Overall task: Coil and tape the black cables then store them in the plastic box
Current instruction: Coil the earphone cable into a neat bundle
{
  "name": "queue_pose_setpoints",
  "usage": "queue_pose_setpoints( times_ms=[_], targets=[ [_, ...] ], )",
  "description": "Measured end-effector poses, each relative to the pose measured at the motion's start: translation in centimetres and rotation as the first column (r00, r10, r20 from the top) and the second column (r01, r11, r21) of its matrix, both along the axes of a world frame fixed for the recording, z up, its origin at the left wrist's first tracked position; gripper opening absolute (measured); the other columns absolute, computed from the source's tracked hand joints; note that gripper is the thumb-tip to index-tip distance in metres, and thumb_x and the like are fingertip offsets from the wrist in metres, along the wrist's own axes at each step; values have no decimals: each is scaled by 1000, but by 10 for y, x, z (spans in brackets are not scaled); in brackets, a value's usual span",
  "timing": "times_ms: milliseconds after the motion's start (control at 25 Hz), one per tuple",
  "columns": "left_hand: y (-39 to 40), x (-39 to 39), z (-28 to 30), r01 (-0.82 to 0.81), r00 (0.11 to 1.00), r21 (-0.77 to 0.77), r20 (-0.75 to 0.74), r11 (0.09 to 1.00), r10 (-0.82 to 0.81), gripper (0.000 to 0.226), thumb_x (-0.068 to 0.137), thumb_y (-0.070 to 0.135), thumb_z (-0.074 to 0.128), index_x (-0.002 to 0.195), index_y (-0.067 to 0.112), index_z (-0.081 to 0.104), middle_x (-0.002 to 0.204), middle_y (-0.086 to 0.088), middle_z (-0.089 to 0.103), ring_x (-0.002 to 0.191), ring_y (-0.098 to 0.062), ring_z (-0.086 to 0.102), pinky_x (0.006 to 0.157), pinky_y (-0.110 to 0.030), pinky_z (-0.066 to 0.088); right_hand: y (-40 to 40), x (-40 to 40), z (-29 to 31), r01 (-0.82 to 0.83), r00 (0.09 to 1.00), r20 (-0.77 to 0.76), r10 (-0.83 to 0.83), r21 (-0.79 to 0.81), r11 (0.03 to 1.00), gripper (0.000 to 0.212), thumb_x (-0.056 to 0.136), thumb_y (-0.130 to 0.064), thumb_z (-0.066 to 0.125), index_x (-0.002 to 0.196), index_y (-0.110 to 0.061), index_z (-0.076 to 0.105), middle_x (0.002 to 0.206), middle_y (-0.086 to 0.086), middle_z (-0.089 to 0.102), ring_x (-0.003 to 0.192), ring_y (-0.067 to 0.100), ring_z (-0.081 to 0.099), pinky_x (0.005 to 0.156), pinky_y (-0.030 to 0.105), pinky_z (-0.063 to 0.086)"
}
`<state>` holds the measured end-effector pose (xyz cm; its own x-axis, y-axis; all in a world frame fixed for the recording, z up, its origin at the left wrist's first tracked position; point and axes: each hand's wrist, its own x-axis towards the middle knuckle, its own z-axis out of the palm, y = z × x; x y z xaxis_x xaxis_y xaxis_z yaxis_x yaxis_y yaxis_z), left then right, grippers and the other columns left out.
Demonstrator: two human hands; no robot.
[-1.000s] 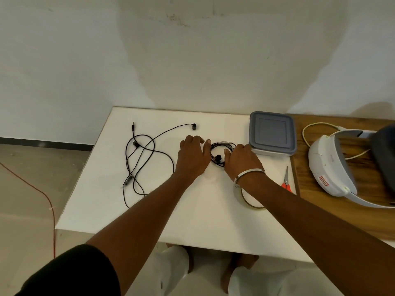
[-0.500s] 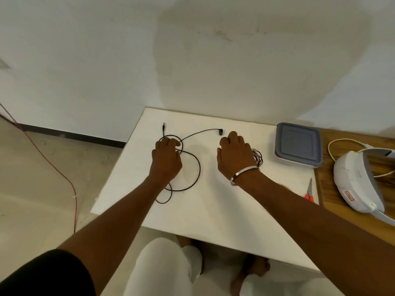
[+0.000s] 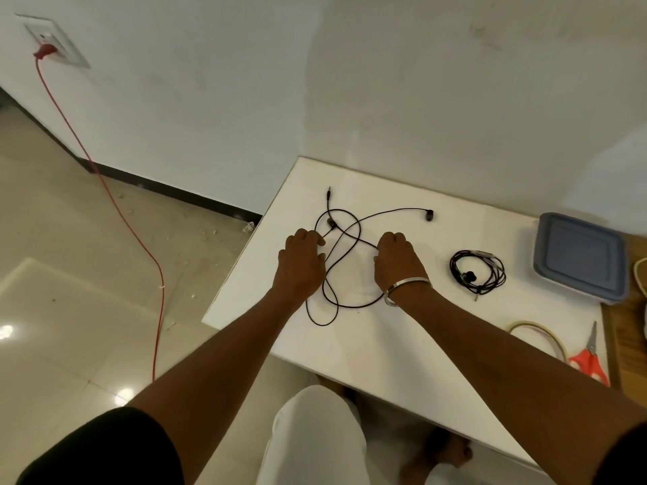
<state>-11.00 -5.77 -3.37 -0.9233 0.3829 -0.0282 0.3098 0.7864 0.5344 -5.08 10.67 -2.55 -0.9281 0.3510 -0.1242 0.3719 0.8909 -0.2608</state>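
On the white table (image 3: 402, 344), the lidded plastic box (image 3: 579, 257) sits far right. My left hand (image 3: 303, 262) and right hand (image 3: 397, 260) rest curled, knuckles up, on the loose black cable (image 3: 345, 239); I cannot tell whether either grips it. The coiled cable (image 3: 478, 271) lies between my right hand and the box.

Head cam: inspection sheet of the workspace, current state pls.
Surface: white table, wooden top abutting its right edge.
Job's things: loose black earphone cable uncoiled; coiled black earphone cable lying apart to the right; plastic box, grey lid on; tape roll; red-handled scissors.
Clutter: white object at the right edge, cut off.
Grippers: left hand and right hand knuckles-up on the loose cable; grip unclear.
Cables: red cord from wall socket across the floor.
Surroundings: white wall, tiled floor.
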Motion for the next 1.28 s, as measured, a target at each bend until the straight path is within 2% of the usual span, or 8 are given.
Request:
queue_pose_setpoints(
  times_ms=[360,560,760,840,920,1040,1160,1280],
  targets=[
    [4,4,4,-19,999,53,-26,998,20,25,87,9,58,113,11,56,119,-8,50,108,-27,47,84,-36,42,1,0,12,71,997,-7,-72,-103,992,16,86,-15,49,98,-5,55,99,12,57,89,28,57,70,30,42],
    [24,17,24,262,960,174,-149,949,-238,46,85,5,63,128,18,53,131,-2,53,122,-20,46,100,-34,37,5,18,48,-60,965,-253,-66,-460,886,5,83,-11,55,87,-12,53,68,6,59,58,17,53,57,24,43],
    [39,24,56,376,924,257,-174,890,-340,17,96,17,52,100,14,68,75,5,69,65,-6,60,74,-28,45,19,48,83,-119,897,-421,-135,-524,843,6,89,-7,49,90,-13,51,61,1,51,51,14,45,51,17,39],
    [34,27,79,334,941,324,-70,885,-330,18,98,23,51,99,14,66,69,10,62,65,-5,57,64,-21,47,28,65,93,-100,867,-458,-194,-543,834,8,91,-8,47,91,-16,49,67,9,56,56,24,54,53,24,45],
    [26,30,102,355,933,332,-67,874,-353,16,97,25,53,98,15,66,69,15,56,65,1,54,60,-12,41,34,81,103,-78,831,-487,-269,-581,810,7,93,-8,45,93,-15,47,73,18,59,61,31,60,49,15,45],
    [12,36,121,388,920,247,-49,888,-388,14,96,24,55,96,17,68,66,13,56,61,2,52,60,-10,36,35,99,114,-65,824,-498,-270,-557,828,6,94,-10,47,94,-16,49,71,13,57,51,13,51,47,10,40],
    [2,49,129,409,904,199,43,891,-425,15,92,23,60,105,19,66,89,5,67,84,-4,61,73,-16,43,23,107,121,-157,871,-478,-111,-487,859,8,93,-12,49,93,-20,51,68,1,55,54,5,45,53,13,38],
    [4,71,148,505,794,296,210,811,-571,27,95,15,55,120,21,56,106,8,69,104,-3,62,93,-19,46,4,110,134,-249,876,-482,-22,-491,835,7,93,-14,50,94,-20,53,73,-5,56,58,4,47,57,14,40]
  ],
)
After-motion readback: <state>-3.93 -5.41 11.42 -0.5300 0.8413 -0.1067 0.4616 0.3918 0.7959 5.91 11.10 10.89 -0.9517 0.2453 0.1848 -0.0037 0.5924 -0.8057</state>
